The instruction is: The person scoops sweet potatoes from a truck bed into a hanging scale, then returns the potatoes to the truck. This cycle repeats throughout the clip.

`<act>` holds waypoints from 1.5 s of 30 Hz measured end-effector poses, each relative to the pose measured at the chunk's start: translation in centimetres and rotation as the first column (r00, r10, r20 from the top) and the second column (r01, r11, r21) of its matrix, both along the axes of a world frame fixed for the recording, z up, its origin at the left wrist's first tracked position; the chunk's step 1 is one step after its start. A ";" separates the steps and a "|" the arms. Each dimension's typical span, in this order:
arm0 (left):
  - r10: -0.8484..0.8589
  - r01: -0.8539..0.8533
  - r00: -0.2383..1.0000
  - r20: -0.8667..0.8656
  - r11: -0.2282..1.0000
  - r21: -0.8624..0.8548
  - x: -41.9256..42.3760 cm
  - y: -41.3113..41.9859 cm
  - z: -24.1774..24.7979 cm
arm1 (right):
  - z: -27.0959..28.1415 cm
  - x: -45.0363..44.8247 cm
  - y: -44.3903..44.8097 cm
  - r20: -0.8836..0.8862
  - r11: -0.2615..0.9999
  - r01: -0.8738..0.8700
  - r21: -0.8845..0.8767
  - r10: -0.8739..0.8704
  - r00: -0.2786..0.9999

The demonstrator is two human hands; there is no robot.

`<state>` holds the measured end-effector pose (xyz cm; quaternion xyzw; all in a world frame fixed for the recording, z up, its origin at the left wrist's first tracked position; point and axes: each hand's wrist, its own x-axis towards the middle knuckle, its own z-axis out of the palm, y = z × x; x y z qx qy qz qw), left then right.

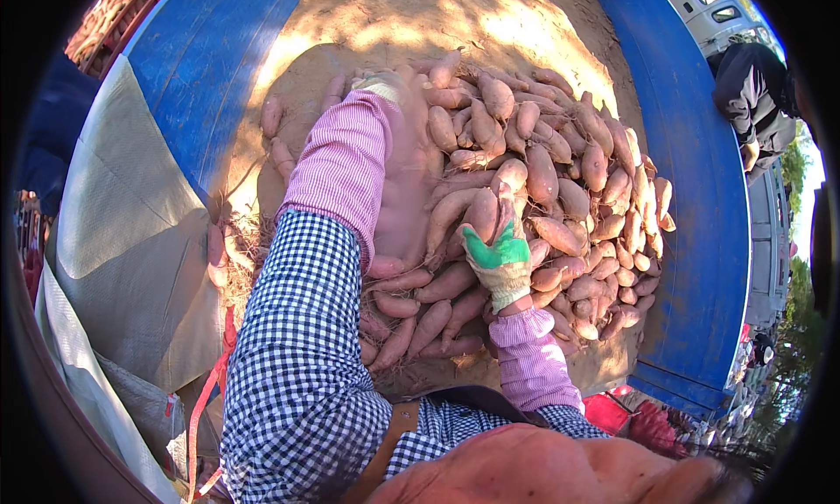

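A broad heap of reddish sweet potatoes [541, 172], some with stringy roots, lies before me on a dirt-covered truck bed [394, 18]. My right hand [500, 261], in a cream work glove with a green coated palm, closes thumb and fingers around a sweet potato [482, 214] at the heap's near middle. Stretched far forward, my left hand [379, 84] is in a pale glove at the heap's far left edge. It is blurred and partly behind its pink striped sleeve, so its grasp is unclear. A single sweet potato [334, 90] lies close to its left.
Blue side walls stand at left [197, 64] and right [682, 156]. A grey woven sheet [131, 222] drapes over the left side, with a red strap [213, 373] nearby. Loose sweet potatoes [272, 115] lie along the left. A person in dark clothes [751, 94] is beyond the right wall.
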<state>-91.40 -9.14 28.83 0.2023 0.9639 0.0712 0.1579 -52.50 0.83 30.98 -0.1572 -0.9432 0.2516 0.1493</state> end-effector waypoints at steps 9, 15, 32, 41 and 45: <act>-0.041 0.042 0.997 0.063 0.999 -0.017 3.0 -3.7 -1.8 | 1.7 -1.0 -0.7 0.190 0.968 0.101 -0.231 -0.057 0.980; -0.055 0.057 0.996 0.067 0.998 -0.018 6.4 -4.7 -2.3 | 1.1 -1.1 -0.6 0.140 0.958 0.093 -0.273 -0.056 0.989; 0.198 0.164 0.955 -0.223 0.275 0.947 22.2 -14.0 11.2 | 3.8 0.4 -1.5 -0.388 -0.181 -0.453 -0.873 -0.305 0.870; -0.393 -0.436 0.759 0.519 0.285 0.853 30.3 -7.5 6.4 | 11.9 5.4 -5.8 -0.153 -0.087 -0.223 -0.971 -0.492 0.857; 0.096 -0.012 0.924 -0.371 0.975 0.223 20.9 -5.3 3.4 | 10.9 9.3 -5.0 -0.047 0.250 0.069 -0.966 -0.429 0.902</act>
